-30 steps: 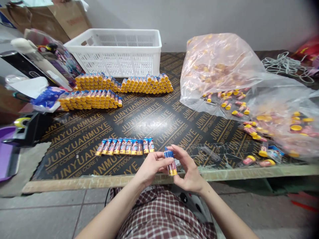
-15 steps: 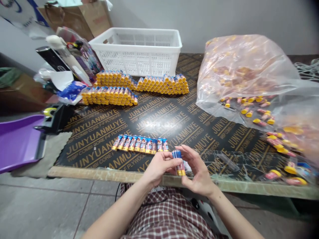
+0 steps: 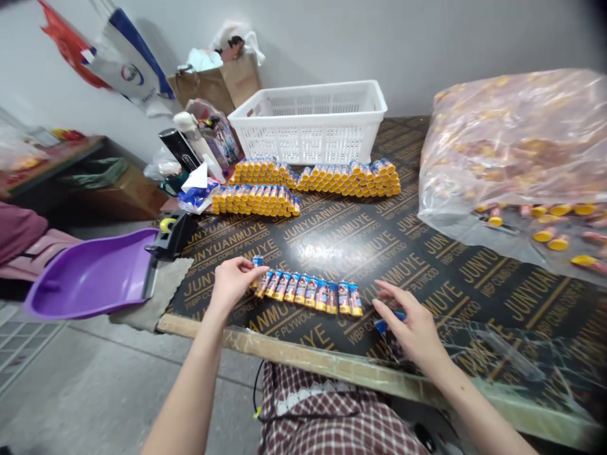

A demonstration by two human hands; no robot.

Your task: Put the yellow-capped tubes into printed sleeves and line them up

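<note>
On the dark printed tabletop (image 3: 398, 253), my left hand (image 3: 232, 282) pinches a tube (image 3: 257, 260) at the left end of the row (image 3: 310, 291); I'd align it parallel, snugly. My right hand's (image 3: 415, 328) fingers are spread.

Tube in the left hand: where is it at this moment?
In the head view, left of centre, the tube is in the left hand's fingers, at the left end of the row of tubes.

Glare whitens the tabletop (image 3: 322, 248); the upper right corner is dark.
</note>
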